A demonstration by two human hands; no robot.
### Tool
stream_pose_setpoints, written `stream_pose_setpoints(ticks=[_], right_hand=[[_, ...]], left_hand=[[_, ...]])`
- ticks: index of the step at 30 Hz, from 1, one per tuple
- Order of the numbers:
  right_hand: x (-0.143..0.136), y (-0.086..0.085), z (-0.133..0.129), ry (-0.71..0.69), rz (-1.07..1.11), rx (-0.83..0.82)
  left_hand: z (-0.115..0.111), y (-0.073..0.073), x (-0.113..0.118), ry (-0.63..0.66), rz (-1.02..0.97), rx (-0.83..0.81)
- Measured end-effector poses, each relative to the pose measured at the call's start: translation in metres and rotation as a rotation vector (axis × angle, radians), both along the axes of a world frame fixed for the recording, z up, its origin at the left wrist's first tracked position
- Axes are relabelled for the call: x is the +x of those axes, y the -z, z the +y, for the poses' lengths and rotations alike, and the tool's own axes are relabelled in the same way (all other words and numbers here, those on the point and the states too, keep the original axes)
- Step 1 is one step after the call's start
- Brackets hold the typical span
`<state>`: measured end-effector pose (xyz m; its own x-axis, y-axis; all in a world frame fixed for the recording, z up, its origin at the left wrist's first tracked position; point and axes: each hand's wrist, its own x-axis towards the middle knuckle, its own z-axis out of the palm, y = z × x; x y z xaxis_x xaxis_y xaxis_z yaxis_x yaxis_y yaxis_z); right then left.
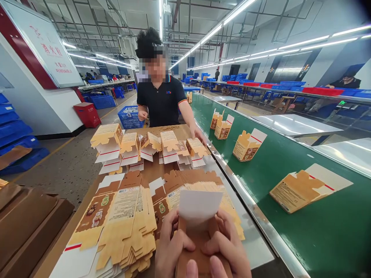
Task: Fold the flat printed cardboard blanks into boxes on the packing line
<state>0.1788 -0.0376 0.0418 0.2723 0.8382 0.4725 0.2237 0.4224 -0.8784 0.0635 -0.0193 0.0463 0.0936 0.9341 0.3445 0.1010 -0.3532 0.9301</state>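
Both my hands hold one small brown carton blank (198, 227) close to me at the bottom of the view, its white flap standing up. My left hand (169, 249) grips its left side, my right hand (227, 247) its right side, thumbs on the front face. Just beyond lie fanned stacks of flat printed carton blanks (124, 224) on the wooden table (150, 172). Farther up the table stand several folded cartons (150, 144) with open flaps.
A person in a black shirt (162, 102) stands at the table's far end, one hand on a folded carton. To the right runs a green conveyor belt (290, 162) carrying several cartons, one lying flat (301, 189). Brown cardboard (26, 224) is stacked at left. Blue crates sit behind.
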Motion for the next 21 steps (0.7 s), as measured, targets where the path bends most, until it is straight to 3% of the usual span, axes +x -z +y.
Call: stream_pose_setpoints(ticks=[6, 10, 12, 14, 17, 21], right_hand=[[0.024, -0.013, 0.011, -0.047, 0.383, -0.069], [0.033, 0.012, 0.015, -0.196, 0.307, -0.202], [0.035, 0.03, 0.016, -0.246, 0.294, -0.271], [0.038, 0.042, 0.018, -0.203, 0.267, -0.32], [0.047, 0.051, 0.022, -0.086, 0.229, -0.381], [0.058, 0.061, 0.024, -0.025, 0.228, -0.408]], left_hand=[[0.009, -0.003, -0.001, 0.151, -0.081, -0.3], [0.028, -0.022, 0.0, 0.129, -0.226, -0.494], [0.055, -0.036, 0.006, 0.106, -0.219, -0.487], [0.093, -0.045, 0.02, 0.108, -0.153, -0.402], [0.161, -0.046, 0.052, 0.072, -0.023, -0.271], [0.229, -0.047, 0.072, -0.156, 0.302, -0.111]])
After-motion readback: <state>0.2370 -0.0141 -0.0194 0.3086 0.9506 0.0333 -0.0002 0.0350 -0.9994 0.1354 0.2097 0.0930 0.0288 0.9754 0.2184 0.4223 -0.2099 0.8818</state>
